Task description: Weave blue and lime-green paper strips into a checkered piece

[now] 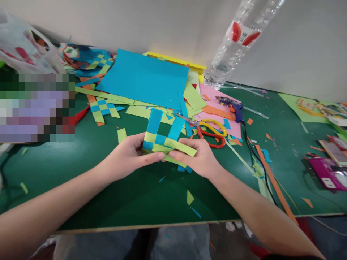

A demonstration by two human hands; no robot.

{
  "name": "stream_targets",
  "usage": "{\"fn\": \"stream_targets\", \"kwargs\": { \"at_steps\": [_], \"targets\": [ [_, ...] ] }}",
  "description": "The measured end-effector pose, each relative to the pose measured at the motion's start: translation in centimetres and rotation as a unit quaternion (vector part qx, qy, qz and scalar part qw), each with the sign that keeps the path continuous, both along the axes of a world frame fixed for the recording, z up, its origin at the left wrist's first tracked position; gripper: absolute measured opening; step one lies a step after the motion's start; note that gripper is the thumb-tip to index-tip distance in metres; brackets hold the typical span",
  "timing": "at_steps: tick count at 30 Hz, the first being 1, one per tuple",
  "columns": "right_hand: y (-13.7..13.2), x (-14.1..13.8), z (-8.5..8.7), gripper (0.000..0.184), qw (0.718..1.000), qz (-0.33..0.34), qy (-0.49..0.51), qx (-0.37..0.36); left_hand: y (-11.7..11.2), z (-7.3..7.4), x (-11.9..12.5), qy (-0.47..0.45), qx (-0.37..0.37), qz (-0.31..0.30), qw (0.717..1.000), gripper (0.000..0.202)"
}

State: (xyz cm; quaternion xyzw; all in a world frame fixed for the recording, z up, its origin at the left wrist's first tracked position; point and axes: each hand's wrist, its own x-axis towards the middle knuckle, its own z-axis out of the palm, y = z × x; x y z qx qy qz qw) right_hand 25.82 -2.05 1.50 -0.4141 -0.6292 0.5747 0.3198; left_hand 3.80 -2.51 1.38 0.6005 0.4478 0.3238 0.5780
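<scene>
Head view, left to right: a plastic bag (pixel 28 54) sits by the wall; a small checkered weave (pixel 102 107) lies on the green table (pixel 121 206); the left hand (pixel 132 153) grips the left side of a blue-and-green woven paper piece (pixel 161 140), which is over the table, between both hands, strip ends loose; the right hand (pixel 199 157) pinches its right side, thumb on top; near that hand lie scissors (pixel 200 125); farther right, a purple glue gun (pixel 238 111) rests near a clear bottle (pixel 230 50).
</scene>
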Motion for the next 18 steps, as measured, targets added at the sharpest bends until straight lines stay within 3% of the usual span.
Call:
{"fn": "stream_targets", "kwargs": {
  "at_steps": [8, 18],
  "targets": [
    [-0.08, -0.07, -0.32, 0.028, 1.0, -0.003, -0.019, 0.014, 0.0, 0.38, 0.31, 0.006, -0.011, 0.01, 1.0, 0.044],
    [0.06, 0.01, -0.46, 0.03, 0.999, -0.009, 0.025, -0.024, 0.07, -0.11, -0.18, 0.043, -0.001, 0.036, 0.998, 0.045]
  ]
}}
